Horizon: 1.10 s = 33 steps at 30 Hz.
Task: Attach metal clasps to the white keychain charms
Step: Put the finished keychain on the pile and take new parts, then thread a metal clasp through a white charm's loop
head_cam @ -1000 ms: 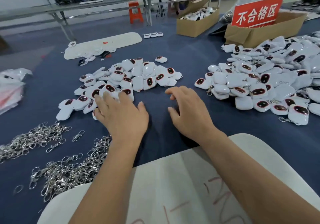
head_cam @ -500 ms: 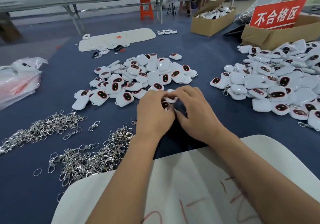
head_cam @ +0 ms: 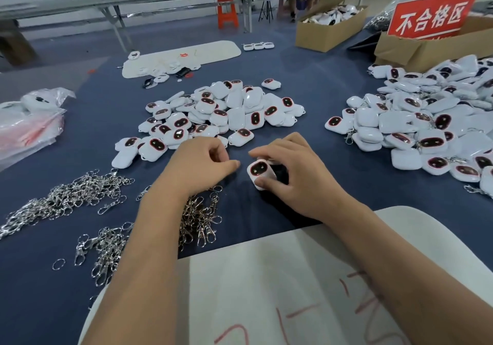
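Observation:
My right hand (head_cam: 296, 176) pinches one white keychain charm (head_cam: 260, 171) between thumb and fingers, its dark oval window facing up, just above the blue table. My left hand (head_cam: 197, 166) hovers a little to the left of it with curled fingers and the thumb pointing at the charm; nothing shows inside it. A heap of loose white charms (head_cam: 226, 112) lies beyond both hands. Metal clasps (head_cam: 201, 219) lie in a tangle under my left wrist, and a larger pile of clasps (head_cam: 66, 198) spreads at the left.
A second heap of charms (head_cam: 426, 123), some with clasps on them, fills the right side. Behind it stand a cardboard box with a red sign (head_cam: 432, 16) and another box (head_cam: 328, 28). Plastic bags (head_cam: 29, 123) lie far left. A white board (head_cam: 293, 278) covers the near edge.
My left hand swept right from the heap's left edge and met my right hand over a charm. The hands have now parted, and the charm stays in my right hand.

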### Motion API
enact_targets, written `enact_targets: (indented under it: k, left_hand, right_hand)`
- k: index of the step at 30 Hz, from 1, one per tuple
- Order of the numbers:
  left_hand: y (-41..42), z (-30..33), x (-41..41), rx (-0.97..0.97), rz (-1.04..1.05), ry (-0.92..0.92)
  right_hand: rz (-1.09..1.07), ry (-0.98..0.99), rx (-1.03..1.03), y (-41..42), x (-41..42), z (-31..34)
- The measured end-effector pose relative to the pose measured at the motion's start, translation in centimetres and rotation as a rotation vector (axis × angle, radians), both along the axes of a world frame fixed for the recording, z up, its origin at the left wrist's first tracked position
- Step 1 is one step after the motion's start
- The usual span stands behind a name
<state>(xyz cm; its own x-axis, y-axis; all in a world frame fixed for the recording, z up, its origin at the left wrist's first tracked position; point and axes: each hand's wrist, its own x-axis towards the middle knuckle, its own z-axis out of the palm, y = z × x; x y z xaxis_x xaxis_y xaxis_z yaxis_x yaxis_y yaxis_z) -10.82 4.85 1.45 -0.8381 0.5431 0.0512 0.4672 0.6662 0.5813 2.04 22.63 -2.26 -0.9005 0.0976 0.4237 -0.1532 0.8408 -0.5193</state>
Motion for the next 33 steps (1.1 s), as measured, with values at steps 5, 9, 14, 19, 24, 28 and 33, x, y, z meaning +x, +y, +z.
enact_targets:
  k: [5,9,14,19,24,28,33]
  left_hand:
    - [-1.5,1.9,-0.2,-0.139,-0.117,-0.218]
    - [-2.1,2.7,0.0,-0.313,-0.141,-0.245]
    - [-1.3,2.7,0.3,-0.399,-0.081,-0.162]
    - [-1.3,2.3,0.0,-0.172,-0.045,-0.213]
    - [0.8,1.3,1.2,0.384,0.018,-0.325]
    - [4.2,0.4,3.2,0.813,0.043,-0.553]
    - [5.8,-1.0,4.7,0.866,0.015,-0.524]
  right_hand:
    - [-0.138,-0.038,-0.092,0.2,-0.1,0.1]
    - [-0.143,-0.035,-0.179,0.2,-0.1,0.3]
    - [-0.06,-0.02,-0.256,0.2,0.2,0.4]
    - [-0.029,0.075,-0.367,0.3,0.4,0.6]
    - [-0.029,0.108,-0.389,0.1,0.6,0.6]
    - [-0.04,0.081,-0.47,0.3,0.4,0.6]
    - [-0.094,0.056,-0.56,1.0,0.1,0.2]
